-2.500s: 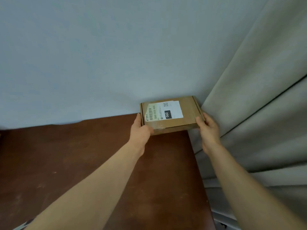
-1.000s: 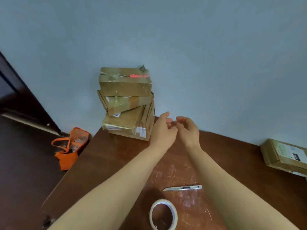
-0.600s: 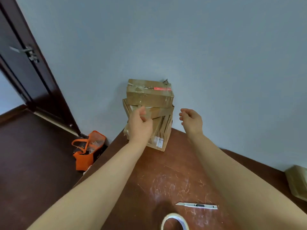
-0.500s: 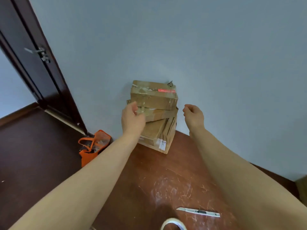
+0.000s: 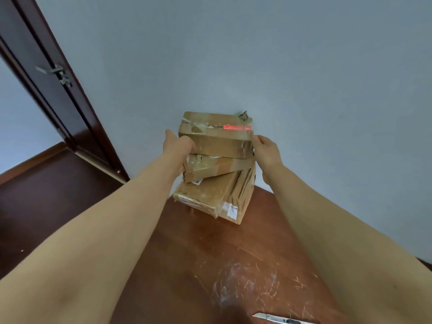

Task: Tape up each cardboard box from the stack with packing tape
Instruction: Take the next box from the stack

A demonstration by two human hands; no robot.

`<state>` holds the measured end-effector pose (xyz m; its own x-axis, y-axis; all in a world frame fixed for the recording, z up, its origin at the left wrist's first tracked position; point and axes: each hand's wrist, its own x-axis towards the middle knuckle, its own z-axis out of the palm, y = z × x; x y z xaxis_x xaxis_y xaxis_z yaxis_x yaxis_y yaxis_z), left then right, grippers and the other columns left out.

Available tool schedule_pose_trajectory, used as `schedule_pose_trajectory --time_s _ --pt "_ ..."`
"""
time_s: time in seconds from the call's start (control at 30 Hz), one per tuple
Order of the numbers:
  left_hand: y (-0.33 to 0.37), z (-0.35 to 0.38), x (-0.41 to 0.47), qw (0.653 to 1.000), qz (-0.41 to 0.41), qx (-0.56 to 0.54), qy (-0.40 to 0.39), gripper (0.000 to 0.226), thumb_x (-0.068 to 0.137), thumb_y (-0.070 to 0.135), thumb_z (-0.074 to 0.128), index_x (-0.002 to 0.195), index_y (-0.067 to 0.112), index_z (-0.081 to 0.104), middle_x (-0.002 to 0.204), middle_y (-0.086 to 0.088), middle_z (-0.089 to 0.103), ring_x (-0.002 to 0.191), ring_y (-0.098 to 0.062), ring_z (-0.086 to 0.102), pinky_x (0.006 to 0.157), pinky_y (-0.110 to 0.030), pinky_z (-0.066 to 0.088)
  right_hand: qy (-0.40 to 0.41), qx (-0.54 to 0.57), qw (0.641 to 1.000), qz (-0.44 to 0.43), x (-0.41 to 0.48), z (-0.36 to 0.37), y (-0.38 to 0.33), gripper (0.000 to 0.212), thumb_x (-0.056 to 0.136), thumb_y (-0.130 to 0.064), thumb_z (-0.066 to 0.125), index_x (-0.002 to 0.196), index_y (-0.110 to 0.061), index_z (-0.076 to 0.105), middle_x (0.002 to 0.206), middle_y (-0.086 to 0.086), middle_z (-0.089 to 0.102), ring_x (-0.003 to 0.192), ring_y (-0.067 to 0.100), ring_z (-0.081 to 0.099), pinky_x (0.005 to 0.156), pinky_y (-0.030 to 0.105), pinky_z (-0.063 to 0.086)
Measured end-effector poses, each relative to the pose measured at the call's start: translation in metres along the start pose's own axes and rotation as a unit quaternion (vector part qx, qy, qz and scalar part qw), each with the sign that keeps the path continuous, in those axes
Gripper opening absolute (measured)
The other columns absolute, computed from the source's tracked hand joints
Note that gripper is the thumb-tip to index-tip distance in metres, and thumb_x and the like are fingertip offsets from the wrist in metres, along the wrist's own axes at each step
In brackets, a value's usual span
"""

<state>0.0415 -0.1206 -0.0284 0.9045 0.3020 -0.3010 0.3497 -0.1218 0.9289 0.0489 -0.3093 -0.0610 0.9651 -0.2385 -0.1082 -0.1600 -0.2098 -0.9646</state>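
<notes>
Pale blue wall stands behind a scratched brown wooden table. From the head camera I see a stack of brown cardboard boxes at the far table edge, against the wall. On top sits a flat brown box with a red strip. The left hand grips its left end, the right hand grips its right end. A thin silver cutter lies near me

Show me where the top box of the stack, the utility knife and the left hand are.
top box (image 5: 216,146): head view, its front side face.
utility knife (image 5: 275,318): head view, its metal body.
left hand (image 5: 178,146): head view, back of hand.
</notes>
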Motion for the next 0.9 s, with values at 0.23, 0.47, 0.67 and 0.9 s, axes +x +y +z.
schedule_pose_trajectory --time_s 0.23,0.47,0.67,0.9 --pt "-0.005 0.000 -0.015 0.991 0.128 -0.032 -0.017 0.022 0.073 -0.002 0.048 0.092 0.009 0.047 0.087 -0.002 0.051 0.076 -0.019 0.048 0.061 -0.027 0.039 0.161 0.106 0.981 -0.018 -0.033 0.008 -0.007 0.036 0.100 -0.035 0.040 0.115 -0.008 0.058 0.108 0.000 0.060 0.098 0.013 0.055 0.085 0.025 0.043" --pt "-0.032 0.024 -0.084 0.969 0.207 -0.017 -0.133 0.055 0.080 0.008 0.055 0.132 0.024 0.050 0.126 0.003 0.037 0.117 -0.014 0.047 0.103 -0.030 0.040 0.354 0.184 0.917 0.023 -0.089 -0.033 0.015 0.021 0.095 -0.034 0.053 0.106 -0.016 0.052 0.093 -0.011 0.054 0.091 0.008 0.053 0.078 0.017 0.040" --pt "-0.091 0.035 -0.136 0.950 0.195 0.014 -0.244 0.043 0.092 0.020 0.055 0.132 0.017 0.041 0.119 0.007 0.039 0.113 -0.016 0.047 0.093 -0.022 0.040 0.451 0.155 0.872 0.108 -0.154 -0.062 0.062 0.029 0.095 -0.028 0.051 0.117 -0.010 0.055 0.112 0.002 0.056 0.101 0.016 0.051 0.083 0.025 0.036" --pt "-0.150 0.040 -0.154 0.946 0.096 0.043 -0.308 0.029 0.096 0.031 0.054 0.121 0.020 0.043 0.104 0.011 0.048 0.091 -0.003 0.050 0.074 -0.015 0.038 0.476 0.115 0.851 0.188 -0.219 -0.067 0.121 0.020 0.095 -0.025 0.049 0.113 -0.015 0.052 0.104 0.000 0.054 0.091 0.017 0.051 0.078 0.029 0.037"
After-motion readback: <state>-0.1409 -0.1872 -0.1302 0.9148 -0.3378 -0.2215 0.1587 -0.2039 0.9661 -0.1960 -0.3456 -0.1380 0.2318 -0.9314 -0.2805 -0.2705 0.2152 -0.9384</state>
